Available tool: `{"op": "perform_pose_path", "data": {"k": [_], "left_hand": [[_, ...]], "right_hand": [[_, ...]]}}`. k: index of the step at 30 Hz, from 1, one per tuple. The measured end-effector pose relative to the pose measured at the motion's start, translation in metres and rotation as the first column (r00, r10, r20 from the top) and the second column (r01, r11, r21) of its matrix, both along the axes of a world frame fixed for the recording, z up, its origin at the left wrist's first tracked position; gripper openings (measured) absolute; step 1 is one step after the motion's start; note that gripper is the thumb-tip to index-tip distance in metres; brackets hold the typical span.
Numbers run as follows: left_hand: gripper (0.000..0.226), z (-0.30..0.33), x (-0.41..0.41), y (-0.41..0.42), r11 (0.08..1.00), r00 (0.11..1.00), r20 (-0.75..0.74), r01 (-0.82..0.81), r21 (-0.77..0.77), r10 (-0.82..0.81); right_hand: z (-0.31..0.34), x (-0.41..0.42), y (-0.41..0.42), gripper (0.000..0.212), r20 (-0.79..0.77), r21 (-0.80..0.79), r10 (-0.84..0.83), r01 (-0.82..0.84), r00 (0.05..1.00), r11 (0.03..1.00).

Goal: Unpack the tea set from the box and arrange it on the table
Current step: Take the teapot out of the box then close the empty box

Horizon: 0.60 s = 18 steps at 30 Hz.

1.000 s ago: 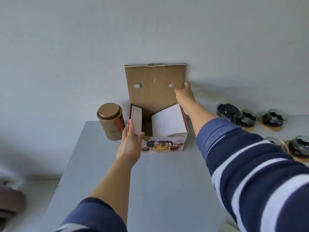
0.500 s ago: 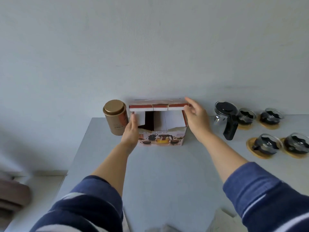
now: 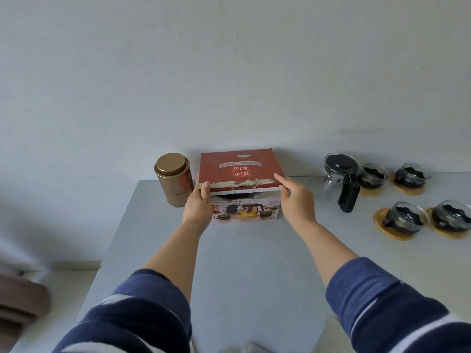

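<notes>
Grey table [image 3: 254, 271] against a pale wall [image 3: 229, 72], head view looking forward and down. Both forearms reach in from the bottom, navy sleeves with white stripes pushed up.

Box [image 3: 239, 184] sits at the far middle of the table, close to the wall. Red lid [image 3: 237, 166] with Chinese characters and a pale handle strip lies nearly flat over the top, its front edge torn and ragged; a dark gap shows under that edge. The front panel below carries a printed photo of a teapot and cups.

Left hand [image 3: 197, 208] is on the box's left front corner: palm against the left side, thumb hooked over the lid's torn edge, fingers closed on the lid corner. Right hand [image 3: 297, 200] is at the right front corner: fingers together and extended, fingertips [image 3: 279, 177] resting on the lid's top near its right edge, thumb down along the box side. It looks like a press or light pinch; can't tell if it's a firm grip. So the lid's front edge runs between the two hands, box body beneath and between the palms.

Gold tea tin [image 3: 174, 180] stands upright just left of the box, near the left hand, lid on.

Right of the box, apart from it: glass teapot [image 3: 340, 180] with black lid and black handle. Beyond it, four glass cups with dark inserts on round wooden coasters, two in a back row [image 3: 372, 175] [image 3: 410, 177], two nearer [image 3: 405, 220] [image 3: 452, 219].
</notes>
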<state>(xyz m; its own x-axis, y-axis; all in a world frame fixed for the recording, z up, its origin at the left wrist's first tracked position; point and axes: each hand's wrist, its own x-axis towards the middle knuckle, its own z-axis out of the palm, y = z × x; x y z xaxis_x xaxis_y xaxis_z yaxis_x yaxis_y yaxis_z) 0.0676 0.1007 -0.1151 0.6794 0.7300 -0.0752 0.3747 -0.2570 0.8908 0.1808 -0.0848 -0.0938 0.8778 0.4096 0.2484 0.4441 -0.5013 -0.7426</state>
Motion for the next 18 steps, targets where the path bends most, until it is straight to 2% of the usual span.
{"op": "perform_pose_path", "data": {"k": [4,9,14,18], "left_hand": [[0.058,-0.001,0.005,0.002,0.997,0.992,-0.124,-0.029,0.073,0.038],[0.058,-0.002,0.012,0.001,0.993,0.990,-0.139,0.005,0.116,0.011],[0.063,-0.007,0.019,0.001,0.997,0.986,-0.151,-0.062,0.045,0.068],[0.065,-0.004,0.020,0.005,0.998,0.990,-0.134,-0.045,-0.043,0.039]], "right_hand": [[-0.003,0.003,-0.002,0.037,0.005,-0.007,-0.028,0.028,1.000,1.000],[-0.009,0.008,-0.002,0.036,0.043,-0.017,-0.029,0.029,0.999,0.999],[-0.015,0.010,-0.001,0.033,0.088,-0.084,-0.046,0.054,0.995,0.995],[-0.012,0.011,0.002,0.032,0.082,-0.120,-0.033,0.043,0.996,0.992]]}}
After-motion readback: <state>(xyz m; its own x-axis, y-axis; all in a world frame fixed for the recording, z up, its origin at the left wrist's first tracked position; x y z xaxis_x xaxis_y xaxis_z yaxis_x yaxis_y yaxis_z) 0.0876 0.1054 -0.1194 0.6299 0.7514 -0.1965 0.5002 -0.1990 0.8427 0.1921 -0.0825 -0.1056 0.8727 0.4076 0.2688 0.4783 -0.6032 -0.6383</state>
